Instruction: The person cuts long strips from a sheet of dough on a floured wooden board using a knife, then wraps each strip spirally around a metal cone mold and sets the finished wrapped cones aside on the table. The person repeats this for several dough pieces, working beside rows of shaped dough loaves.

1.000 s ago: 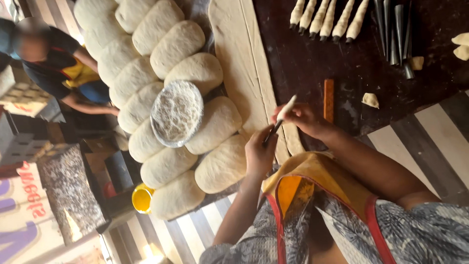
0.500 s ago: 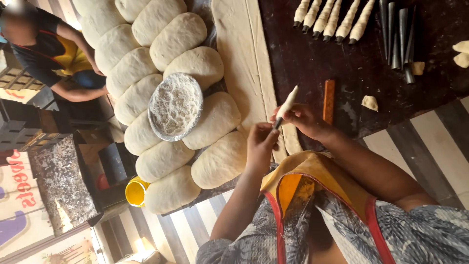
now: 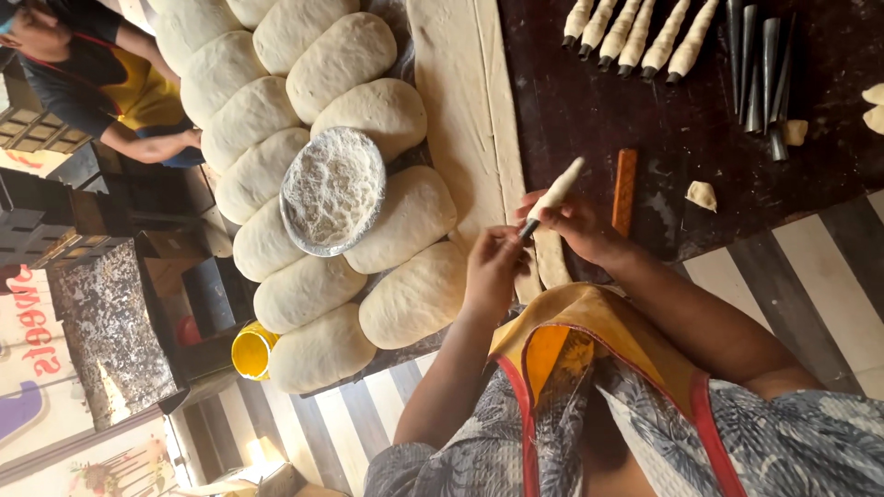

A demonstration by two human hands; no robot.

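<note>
Both of my hands hold a metal cone wrapped in pale dough point(image 3: 555, 195) above the edge of the dark worktop point(image 3: 589, 110). My left hand point(image 3: 491, 271) pinches the cone's narrow metal tip. My right hand point(image 3: 582, 228) grips the wrapped part from the other side. A strip of dough point(image 3: 551, 262) hangs down behind my hands. A long flat sheet of dough point(image 3: 456, 101) lies along the worktop's edge just left of the cone.
Several dough-wrapped cones point(image 3: 635, 37) and bare metal cones point(image 3: 760, 64) lie at the worktop's far side. A brown wooden stick point(image 3: 625, 189) and dough scraps point(image 3: 702, 194) are close by. Large dough loaves point(image 3: 405, 216) surround a flour bowl point(image 3: 331, 189). Another person point(image 3: 101, 83) works at top left, near a yellow cup point(image 3: 250, 352).
My hands stay on the cone, which has shifted slightly in my fingers. The view has drifted, so the other person now sits higher and further left in the frame.
</note>
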